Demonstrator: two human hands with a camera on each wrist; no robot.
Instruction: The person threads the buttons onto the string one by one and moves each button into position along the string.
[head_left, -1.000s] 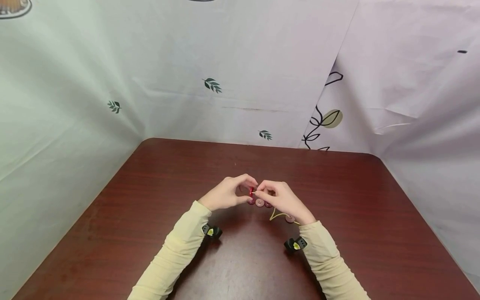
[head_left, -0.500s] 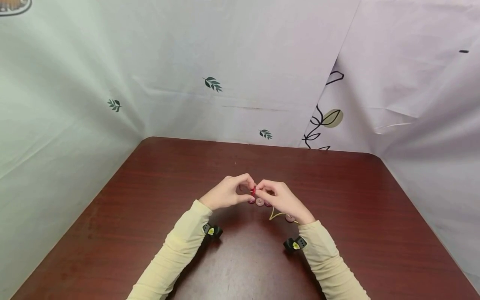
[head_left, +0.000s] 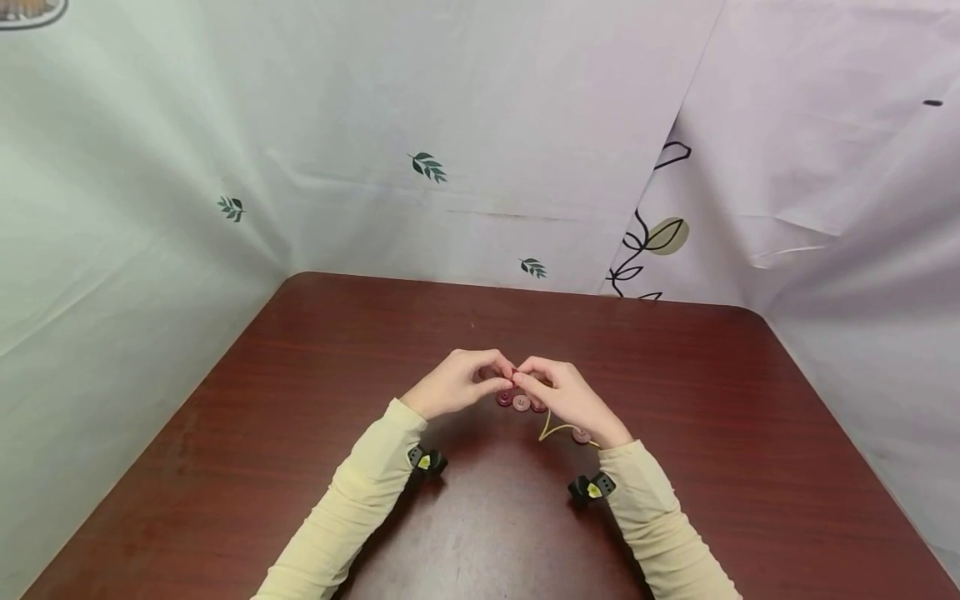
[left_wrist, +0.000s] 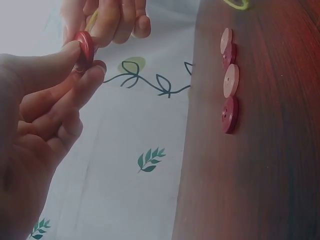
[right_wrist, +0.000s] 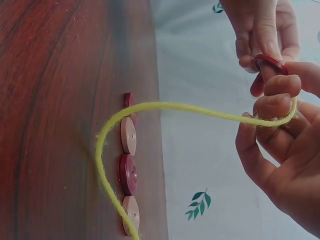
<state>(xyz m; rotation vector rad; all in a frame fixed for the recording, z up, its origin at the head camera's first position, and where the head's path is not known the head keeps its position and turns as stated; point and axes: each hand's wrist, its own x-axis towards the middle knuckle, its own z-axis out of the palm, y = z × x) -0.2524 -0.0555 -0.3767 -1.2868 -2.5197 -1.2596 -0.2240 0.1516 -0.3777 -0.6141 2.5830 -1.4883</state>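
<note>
My left hand pinches a red button by its edges between thumb and fingers, above the table. Facing it, my right hand pinches a yellow cord close to the button's other face. The fingertips of both hands meet around the button, so the cord's end and the button's holes are hidden. From the right fingers the cord hangs in a loop down to the table. Below the hands lies a row of buttons, with a dark red button at its left and a pink button beside it.
A pink button lies by the cord, near the right wrist. The brown table reaches back to a pale patterned curtain. Each wrist wears a small black camera.
The left thumb and fingertips have closed in toward the right fingertips, covering most of the red button that showed between the hands in the head view. The row of buttons stays put.
</note>
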